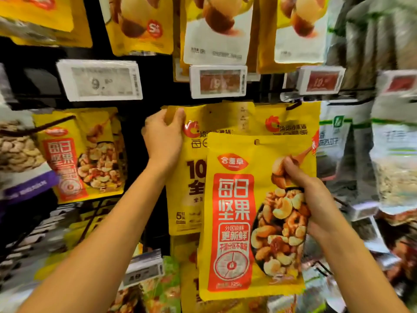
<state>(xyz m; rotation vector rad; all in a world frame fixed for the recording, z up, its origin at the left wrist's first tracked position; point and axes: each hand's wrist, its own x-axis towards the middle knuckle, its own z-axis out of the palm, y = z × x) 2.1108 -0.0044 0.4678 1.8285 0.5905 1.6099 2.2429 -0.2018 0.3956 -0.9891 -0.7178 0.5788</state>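
Gripping a glossy flat yellow nut pouch (237,222) by its edge, right hand (316,199); left hand (163,136) pinches a hanging pouch's (191,177) crinkled corner.

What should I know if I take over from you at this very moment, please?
Left hand: grips the top corner of the hanging yellow bag on the rack.
Right hand: holds the mixed-nut bag by its right edge, in front of the hanging ones, its hang hole free.
Done: that bag is off any peg.
Left: probably to hang it; its design matches the bags at the left, not those behind it.
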